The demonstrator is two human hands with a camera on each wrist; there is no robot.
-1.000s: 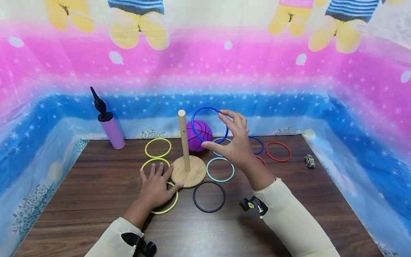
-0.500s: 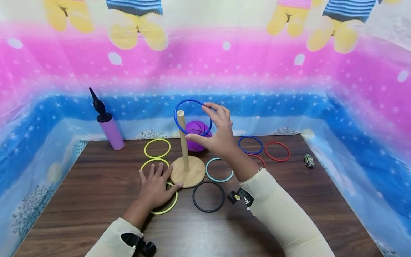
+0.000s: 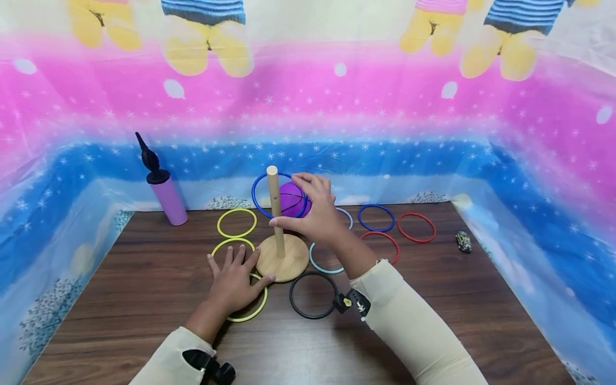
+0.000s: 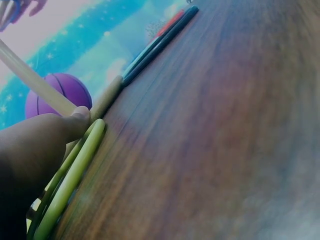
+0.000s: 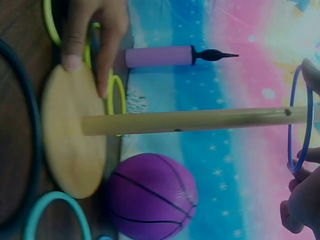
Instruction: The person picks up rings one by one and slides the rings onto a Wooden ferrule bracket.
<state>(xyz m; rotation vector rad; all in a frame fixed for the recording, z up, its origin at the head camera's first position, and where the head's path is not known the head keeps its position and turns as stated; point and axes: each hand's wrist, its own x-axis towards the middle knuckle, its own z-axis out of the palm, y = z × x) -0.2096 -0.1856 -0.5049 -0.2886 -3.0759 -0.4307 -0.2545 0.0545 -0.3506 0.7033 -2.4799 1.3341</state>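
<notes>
My right hand point(image 3: 315, 214) pinches a blue ring point(image 3: 253, 193) between thumb and fingers near the top of a wooden post point(image 3: 279, 235). In the right wrist view, the post passes through this blue ring point(image 5: 308, 135). The post stands upright on a round wooden base point(image 3: 294, 266). My left hand point(image 3: 233, 286) lies with fingers spread at the base's left side; its thumb and index fingertips touch the base's edge. Under and beside that hand are yellow rings point(image 3: 262, 305), partly covered by it.
Behind the post sits a purple ball point(image 5: 150, 200). A black ring point(image 3: 313, 317), a teal ring point(image 3: 329, 271), red rings point(image 3: 416, 240) and another blue ring point(image 3: 377, 230) lie to the right. A lilac hand pump point(image 3: 168, 203) stands back left; a toy car point(image 3: 463, 241) lies far right.
My right hand has carried the blue ring left from beside the post to its top, then lowered it a little around the post. The left hand has stayed put.
</notes>
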